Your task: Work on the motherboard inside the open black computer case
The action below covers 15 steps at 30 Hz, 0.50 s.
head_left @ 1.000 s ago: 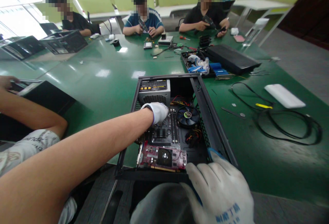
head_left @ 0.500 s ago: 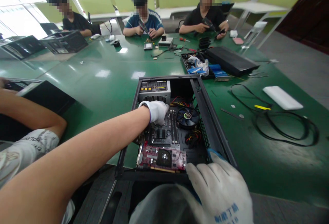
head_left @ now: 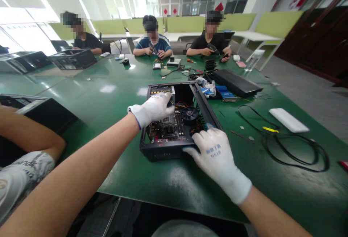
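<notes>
On the green surface (head_left: 116, 179) lay an open computer case (head_left: 159, 149); the gloved right hand (head_left: 213, 146) gripped its near corner, while the gloved left hand (head_left: 156, 109) touched the power supply (head_left: 173, 92), its grip unclear.

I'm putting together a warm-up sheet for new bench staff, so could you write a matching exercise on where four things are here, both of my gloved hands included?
Column one
1. Left hand
2. Right hand
3. Fan
4. White slab

Column two
A. Lying on the green table, to the right of the computer case
B. At the power supply, towards the far left of the case
C. Dark and round, mounted inside the open case
D. On the near right corner of the case

Right pairs: 1-B, 2-D, 3-C, 4-A
</notes>
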Each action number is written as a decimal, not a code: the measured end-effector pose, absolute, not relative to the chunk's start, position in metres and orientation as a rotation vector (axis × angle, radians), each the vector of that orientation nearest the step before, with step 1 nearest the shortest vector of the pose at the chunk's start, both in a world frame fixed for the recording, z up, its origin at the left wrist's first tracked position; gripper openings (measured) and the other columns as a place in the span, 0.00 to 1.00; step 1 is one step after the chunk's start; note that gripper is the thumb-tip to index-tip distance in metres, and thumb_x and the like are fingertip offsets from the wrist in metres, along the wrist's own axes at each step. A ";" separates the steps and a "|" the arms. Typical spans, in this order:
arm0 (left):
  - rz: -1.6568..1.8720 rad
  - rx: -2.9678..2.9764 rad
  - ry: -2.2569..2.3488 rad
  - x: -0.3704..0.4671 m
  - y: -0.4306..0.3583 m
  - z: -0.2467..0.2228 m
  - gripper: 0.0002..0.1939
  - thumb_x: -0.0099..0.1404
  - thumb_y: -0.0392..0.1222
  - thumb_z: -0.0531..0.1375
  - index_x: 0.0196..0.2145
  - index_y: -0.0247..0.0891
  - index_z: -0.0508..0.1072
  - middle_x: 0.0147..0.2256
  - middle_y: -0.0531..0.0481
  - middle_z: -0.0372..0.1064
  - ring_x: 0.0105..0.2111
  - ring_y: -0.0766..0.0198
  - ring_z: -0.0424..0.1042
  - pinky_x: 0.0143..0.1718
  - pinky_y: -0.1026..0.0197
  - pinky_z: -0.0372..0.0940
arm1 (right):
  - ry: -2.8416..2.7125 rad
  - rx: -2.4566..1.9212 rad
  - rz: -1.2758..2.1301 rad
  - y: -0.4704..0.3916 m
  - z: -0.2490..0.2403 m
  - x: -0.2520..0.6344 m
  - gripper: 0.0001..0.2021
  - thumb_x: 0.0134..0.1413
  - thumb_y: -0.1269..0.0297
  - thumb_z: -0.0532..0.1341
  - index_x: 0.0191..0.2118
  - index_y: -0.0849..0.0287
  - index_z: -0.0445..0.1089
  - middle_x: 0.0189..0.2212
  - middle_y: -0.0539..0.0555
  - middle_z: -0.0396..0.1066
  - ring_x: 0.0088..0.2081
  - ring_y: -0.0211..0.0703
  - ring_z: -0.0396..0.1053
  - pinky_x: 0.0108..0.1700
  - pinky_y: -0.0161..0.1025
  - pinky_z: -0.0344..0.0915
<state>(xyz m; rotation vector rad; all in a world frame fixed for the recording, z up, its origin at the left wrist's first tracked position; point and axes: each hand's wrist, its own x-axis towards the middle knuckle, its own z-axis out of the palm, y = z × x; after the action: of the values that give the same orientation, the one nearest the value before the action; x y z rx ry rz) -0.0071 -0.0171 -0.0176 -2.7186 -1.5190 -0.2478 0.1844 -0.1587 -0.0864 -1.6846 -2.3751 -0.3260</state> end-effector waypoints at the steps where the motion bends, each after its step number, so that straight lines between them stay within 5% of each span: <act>1: -0.350 -2.676 -1.552 -0.011 -0.014 -0.016 0.20 0.64 0.47 0.55 0.49 0.31 0.71 0.44 0.38 0.74 0.44 0.53 0.74 0.49 0.56 0.66 | -2.375 -1.698 -0.343 -0.141 -0.085 0.186 0.21 0.61 0.44 0.56 0.36 0.59 0.70 0.31 0.56 0.70 0.38 0.49 0.65 0.52 0.48 0.53; 6: -0.681 -2.564 -1.622 -0.027 -0.009 -0.008 0.21 0.63 0.45 0.56 0.51 0.32 0.70 0.45 0.40 0.74 0.46 0.55 0.72 0.50 0.54 0.66 | -2.352 -1.803 -0.414 -0.042 -0.081 0.192 0.25 0.61 0.43 0.55 0.43 0.64 0.70 0.39 0.62 0.71 0.45 0.51 0.67 0.51 0.49 0.58; 15: -0.847 -2.561 -1.652 -0.042 -0.022 -0.016 0.19 0.63 0.47 0.56 0.49 0.35 0.71 0.43 0.42 0.75 0.43 0.56 0.74 0.47 0.55 0.68 | -2.334 -2.000 -0.440 0.096 -0.068 0.188 0.20 0.62 0.53 0.60 0.55 0.59 0.66 0.53 0.58 0.67 0.51 0.48 0.68 0.52 0.53 0.67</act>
<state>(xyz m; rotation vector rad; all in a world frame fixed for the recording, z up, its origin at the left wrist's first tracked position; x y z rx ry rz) -0.0422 -0.0216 -0.0156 -2.5608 -1.6520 -0.8466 0.1881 0.0962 -0.0678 -1.9995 -2.3340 -0.4405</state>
